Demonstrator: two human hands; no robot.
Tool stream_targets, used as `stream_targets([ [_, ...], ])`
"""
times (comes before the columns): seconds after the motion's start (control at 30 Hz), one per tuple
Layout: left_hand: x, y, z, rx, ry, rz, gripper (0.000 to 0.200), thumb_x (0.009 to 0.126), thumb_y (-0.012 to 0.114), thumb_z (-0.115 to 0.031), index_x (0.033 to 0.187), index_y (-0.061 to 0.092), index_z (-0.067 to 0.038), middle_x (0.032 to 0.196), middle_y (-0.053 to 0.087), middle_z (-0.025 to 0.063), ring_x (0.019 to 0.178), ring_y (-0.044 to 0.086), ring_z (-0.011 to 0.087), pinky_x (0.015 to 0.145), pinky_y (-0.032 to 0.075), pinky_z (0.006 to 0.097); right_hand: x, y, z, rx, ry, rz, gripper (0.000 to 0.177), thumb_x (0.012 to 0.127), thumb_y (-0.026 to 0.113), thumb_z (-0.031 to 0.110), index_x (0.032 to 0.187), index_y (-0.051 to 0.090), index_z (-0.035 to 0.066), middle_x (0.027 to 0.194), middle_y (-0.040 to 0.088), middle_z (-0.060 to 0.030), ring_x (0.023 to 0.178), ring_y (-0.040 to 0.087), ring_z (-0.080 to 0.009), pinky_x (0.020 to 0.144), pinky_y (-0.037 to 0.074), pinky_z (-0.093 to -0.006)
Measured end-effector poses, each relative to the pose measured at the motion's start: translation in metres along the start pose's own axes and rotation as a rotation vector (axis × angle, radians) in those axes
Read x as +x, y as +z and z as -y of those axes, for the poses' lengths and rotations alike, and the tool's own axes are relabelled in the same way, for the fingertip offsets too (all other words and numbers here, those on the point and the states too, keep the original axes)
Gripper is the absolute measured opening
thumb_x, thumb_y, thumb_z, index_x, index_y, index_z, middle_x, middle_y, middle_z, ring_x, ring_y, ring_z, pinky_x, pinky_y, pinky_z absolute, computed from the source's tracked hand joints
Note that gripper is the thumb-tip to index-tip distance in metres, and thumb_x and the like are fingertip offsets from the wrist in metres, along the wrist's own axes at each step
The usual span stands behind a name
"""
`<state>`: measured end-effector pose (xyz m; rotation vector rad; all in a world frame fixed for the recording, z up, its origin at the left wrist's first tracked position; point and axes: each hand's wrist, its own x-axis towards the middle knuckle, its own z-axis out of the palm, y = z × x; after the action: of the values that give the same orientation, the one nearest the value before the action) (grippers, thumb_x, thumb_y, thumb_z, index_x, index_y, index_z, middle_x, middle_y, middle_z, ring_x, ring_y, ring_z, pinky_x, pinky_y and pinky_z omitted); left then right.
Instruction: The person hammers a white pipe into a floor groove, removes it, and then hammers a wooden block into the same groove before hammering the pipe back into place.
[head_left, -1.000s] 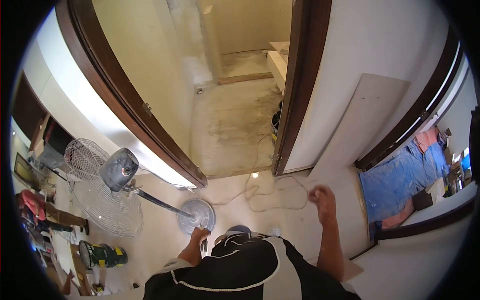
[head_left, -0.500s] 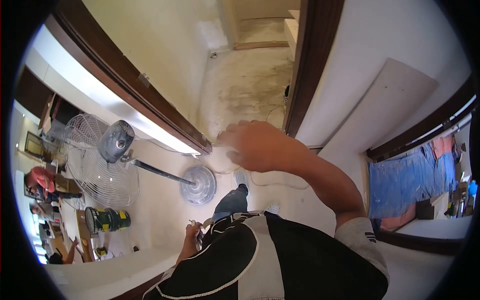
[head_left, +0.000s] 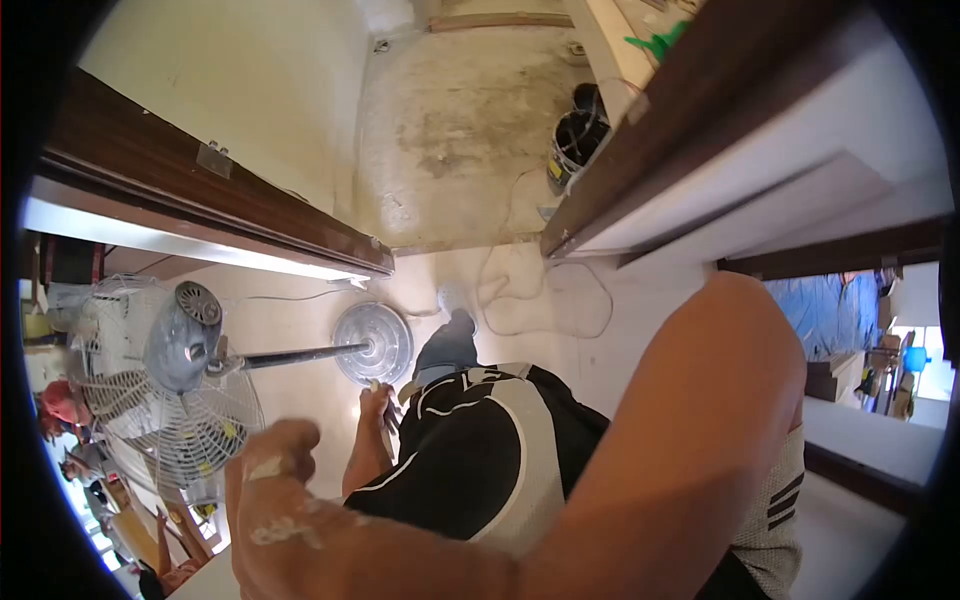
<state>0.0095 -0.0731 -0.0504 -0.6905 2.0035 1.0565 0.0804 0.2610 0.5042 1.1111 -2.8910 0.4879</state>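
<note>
My right hand (head_left: 285,485) is large and close to the camera at the lower left, smeared with white residue. My right arm bends across my chest to reach there. Some fingers are hidden or cut off, so its grip cannot be told; nothing shows in it. Low beside my body, my left hand (head_left: 376,405) is closed around something small with a pale tip, too small to make out. Nearest to it stand the pedestal fan's round base (head_left: 372,343) and pole. The fan's wire cage (head_left: 165,420) appears behind my right hand.
A dark wooden door frame (head_left: 230,185) opens ahead onto a rough, stained floor (head_left: 450,140). A bucket (head_left: 575,140) stands inside its right jamb. A loose cable (head_left: 545,298) loops over the floor. A board (head_left: 770,210) leans at right, near blue sheeting (head_left: 830,312). People are at far left.
My right hand has swung from in front of the doorway to the lower left, close to the camera. The view has shifted, and the bucket now shows more fully. My left hand stays low.
</note>
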Motion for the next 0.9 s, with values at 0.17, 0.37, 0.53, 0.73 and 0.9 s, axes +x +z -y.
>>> stream_targets([
  [0.17,0.021,-0.006,-0.125,0.341,0.079,-0.130,0.070,0.061,0.069,-0.030,0.119,0.049,0.005,0.099,0.064,0.0242,0.089,0.064,0.0347,0.078,0.051,0.0421,0.055,0.004,-0.089,-0.028,0.175,0.120,0.021,0.068,0.062,0.015,0.084,0.064,0.002,0.077,0.062,-0.0106,0.082,0.063,-0.0216,0.062,0.053,-0.0360],
  [0.37,0.055,-0.008,-0.220,0.503,0.225,-0.108,0.074,0.062,0.068,-0.035,0.123,0.047,0.001,0.106,0.063,0.0271,0.100,0.061,0.0405,0.086,0.048,0.0441,0.006,0.182,-0.285,0.277,1.010,-0.015,0.022,0.082,0.055,0.025,0.086,0.065,0.006,0.090,0.065,-0.0165,0.088,0.060,-0.0386,0.076,0.048,-0.0469],
  [0.53,0.107,0.001,-0.232,0.611,0.227,-0.085,0.084,0.062,0.069,-0.041,0.132,0.042,-0.002,0.115,0.061,0.0248,0.109,0.058,0.0389,0.091,0.047,0.0447,-0.182,0.438,-0.328,0.065,1.074,0.000,0.026,0.086,0.046,0.022,0.076,0.066,0.008,0.075,0.064,-0.0170,0.073,0.062,-0.0312,0.069,0.048,-0.0482],
  [0.73,0.127,0.019,-0.267,0.651,0.097,-0.053,0.085,0.058,0.069,-0.040,0.131,0.043,-0.005,0.118,0.060,0.0230,0.111,0.058,0.0369,0.091,0.047,0.0438,-0.219,0.522,-0.271,0.442,1.248,0.718,0.024,0.081,0.050,0.021,0.065,0.062,0.009,0.064,0.061,-0.0104,0.055,0.059,-0.0238,0.047,0.045,-0.0420],
  [0.9,0.190,0.031,-0.288,0.577,0.065,-0.002,0.083,0.055,0.073,-0.039,0.124,0.049,0.001,0.117,0.060,0.0243,0.110,0.058,0.0365,0.091,0.047,0.0428,-0.192,0.539,-0.370,0.443,1.182,0.486,0.022,0.078,0.055,0.026,0.089,0.069,0.012,0.084,0.067,-0.0125,0.075,0.065,-0.0281,0.064,0.051,-0.0414],
])
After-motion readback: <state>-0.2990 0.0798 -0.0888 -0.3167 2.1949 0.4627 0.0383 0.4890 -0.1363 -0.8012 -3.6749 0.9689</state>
